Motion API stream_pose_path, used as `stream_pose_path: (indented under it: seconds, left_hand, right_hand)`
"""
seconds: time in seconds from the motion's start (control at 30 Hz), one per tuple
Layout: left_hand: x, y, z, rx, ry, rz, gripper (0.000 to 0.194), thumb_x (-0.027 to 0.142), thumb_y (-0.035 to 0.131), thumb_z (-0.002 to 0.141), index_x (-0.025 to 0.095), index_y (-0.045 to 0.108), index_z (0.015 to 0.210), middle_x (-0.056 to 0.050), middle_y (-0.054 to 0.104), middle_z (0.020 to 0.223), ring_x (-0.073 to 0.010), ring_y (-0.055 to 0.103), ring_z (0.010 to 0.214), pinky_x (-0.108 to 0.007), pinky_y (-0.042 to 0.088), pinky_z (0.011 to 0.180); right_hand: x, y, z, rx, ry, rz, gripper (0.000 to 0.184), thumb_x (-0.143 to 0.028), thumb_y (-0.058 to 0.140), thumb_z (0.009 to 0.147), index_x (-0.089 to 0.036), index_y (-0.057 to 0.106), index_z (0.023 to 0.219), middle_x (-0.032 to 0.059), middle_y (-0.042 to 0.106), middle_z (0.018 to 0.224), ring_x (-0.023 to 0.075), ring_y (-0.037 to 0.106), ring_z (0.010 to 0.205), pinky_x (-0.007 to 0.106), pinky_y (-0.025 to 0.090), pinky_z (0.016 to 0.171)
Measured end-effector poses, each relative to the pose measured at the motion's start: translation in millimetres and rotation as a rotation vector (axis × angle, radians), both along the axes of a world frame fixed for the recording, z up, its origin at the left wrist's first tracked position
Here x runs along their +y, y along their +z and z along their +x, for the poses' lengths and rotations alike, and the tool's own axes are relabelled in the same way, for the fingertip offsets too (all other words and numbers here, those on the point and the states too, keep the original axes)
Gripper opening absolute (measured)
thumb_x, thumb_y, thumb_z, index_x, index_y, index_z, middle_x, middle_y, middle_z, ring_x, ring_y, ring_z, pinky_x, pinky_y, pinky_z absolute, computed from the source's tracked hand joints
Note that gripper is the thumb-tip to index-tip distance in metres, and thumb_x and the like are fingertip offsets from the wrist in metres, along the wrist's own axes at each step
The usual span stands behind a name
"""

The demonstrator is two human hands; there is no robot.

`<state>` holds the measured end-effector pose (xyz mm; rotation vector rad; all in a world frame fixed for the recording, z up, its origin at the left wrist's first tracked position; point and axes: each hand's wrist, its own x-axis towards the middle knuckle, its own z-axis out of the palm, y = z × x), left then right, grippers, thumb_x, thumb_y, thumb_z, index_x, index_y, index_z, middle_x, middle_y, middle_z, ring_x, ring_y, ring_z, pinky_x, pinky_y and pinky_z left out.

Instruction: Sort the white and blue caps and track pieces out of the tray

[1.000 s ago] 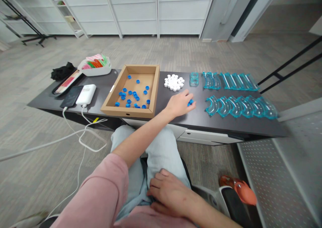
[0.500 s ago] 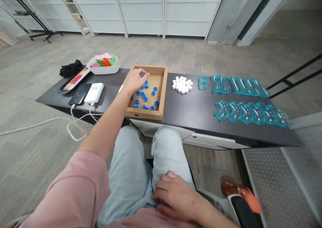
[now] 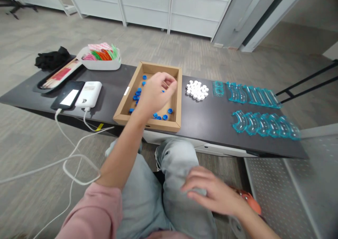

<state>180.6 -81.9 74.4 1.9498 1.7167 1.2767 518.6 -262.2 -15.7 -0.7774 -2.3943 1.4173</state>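
Observation:
Above the cardboard box hovers my left hand, its fingers curled in and the thumb close to them; anything inside the fingers is hidden. Small blue hexagonal pieces lie scattered on the box floor, some covered by my left hand and forearm. Slightly smeared by motion, my right hand is raised over my right thigh, thumb and fingers apart, nothing seen in it. Beyond the box's right side, white pieces form a loose pile on the dark table.
Clear teal track pieces, curved and straight, line the table's right part. At left are a white power bank, a phone, a black tray, a white basket and black cloth. White cables hang in front.
My left hand has moved right and up from the box's far left part to above its middle. My right hand has lifted off my lap and moved right. The view has shifted.

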Motion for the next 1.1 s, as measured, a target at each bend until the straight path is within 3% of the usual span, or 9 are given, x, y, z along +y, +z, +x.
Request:
stream_pose_path:
  seconds: [0.1,0.23,0.33,0.4,0.47,0.57,0.73,0.93,1.1]
  left_hand:
    - [-38.2,1.8,41.0,0.007,-0.238,0.095,0.023,0.038,0.065,0.121,0.024,0.081,0.113,-0.005,0.080,0.107,-0.0233,0.076,0.100,-0.039,0.064,0.097]
    - [-83.1,-11.6,103.8,0.076,-0.585,0.146,0.041,0.045,0.053,0.126,0.026,0.086,0.113,-0.005,0.082,0.100,-0.0231,0.079,0.094,-0.039,0.063,0.093]
    - [-112.0,-43.9,150.1,0.269,-1.018,0.175,0.054,0.048,0.042,0.128,0.028,0.089,0.111,-0.007,0.089,0.110,-0.0223,0.084,0.096,-0.039,0.062,0.088]
    - [-127.5,-72.2,172.2,0.360,-1.198,0.216,0.061,0.043,0.033,0.130,0.028,0.089,0.109,-0.007,0.091,0.114,-0.0208,0.085,0.093,-0.039,0.062,0.082]
    - [-138.4,-97.9,185.0,0.422,-1.321,0.228,0.054,0.040,0.041,0.129,0.029,0.087,0.103,-0.007,0.093,0.117,-0.0199,0.087,0.092,-0.037,0.060,0.073]
    - [-146.7,-120.0,193.5,0.470,-1.384,0.186,0.041,0.039,0.061,0.122,0.029,0.082,0.089,-0.007,0.094,0.112,-0.0208,0.088,0.088,-0.036,0.057,0.063]
    - [-150.2,-123.4,208.3,0.414,-1.394,0.171,0.031,0.043,0.074,0.117,0.030,0.085,0.092,-0.007,0.094,0.106,-0.0226,0.090,0.089,-0.035,0.058,0.060]
    - [-149.4,-133.9,226.9,0.445,-1.425,0.191,0.027,0.038,0.081,0.113,0.033,0.083,0.086,-0.004,0.094,0.104,-0.0232,0.090,0.088,-0.034,0.060,0.061]
    - [-146.9,-137.3,234.0,0.459,-1.428,0.105,0.030,0.039,0.075,0.116,0.033,0.084,0.088,-0.003,0.095,0.103,-0.0229,0.091,0.089,-0.034,0.063,0.061]
  right_hand:
    - [67.6,29.4,21.5,0.155,-0.252,0.260,0.037,-0.040,0.083,0.110,-0.063,0.085,0.138,-0.0001,0.092,0.108,0.0385,0.087,0.090,0.057,0.071,0.075]
    - [176.3,47.1,31.4,0.148,-0.562,0.539,0.013,-0.053,0.081,0.114,-0.049,0.087,0.125,0.0066,0.086,0.110,0.0376,0.080,0.093,0.062,0.071,0.086]
    - [257.2,41.2,18.3,0.115,-0.666,0.686,0.033,-0.063,0.081,0.112,-0.034,0.082,0.127,0.0133,0.085,0.124,0.0359,0.079,0.108,0.062,0.068,0.104]
    - [298.4,28.3,5.5,0.029,-0.643,0.715,0.052,-0.077,0.083,0.105,-0.031,0.079,0.130,0.0161,0.083,0.129,0.0396,0.077,0.121,0.067,0.064,0.115]
    - [322.9,9.8,-5.0,-0.035,-0.598,0.732,0.068,-0.089,0.085,0.098,-0.031,0.077,0.133,0.0186,0.080,0.140,0.0456,0.072,0.134,0.073,0.058,0.124]
    - [332.3,-21.8,-11.9,-0.070,-0.576,0.756,0.082,-0.100,0.085,0.092,-0.032,0.075,0.137,0.0210,0.075,0.152,0.0502,0.064,0.145,0.077,0.051,0.130]
    - [329.9,-53.5,-10.6,0.020,-0.567,0.817,0.076,-0.103,0.087,0.090,-0.038,0.077,0.129,0.0156,0.076,0.136,0.0449,0.059,0.132,0.073,0.053,0.120]
    - [337.6,-55.7,-11.7,0.022,-0.553,0.772,0.064,-0.093,0.086,0.096,-0.039,0.077,0.128,0.0186,0.074,0.136,0.0493,0.060,0.134,0.079,0.051,0.121]
    - [329.8,-47.1,-14.3,-0.048,-0.563,0.688,0.050,-0.078,0.091,0.096,-0.040,0.076,0.125,0.0205,0.073,0.136,0.0531,0.062,0.130,0.085,0.051,0.122]
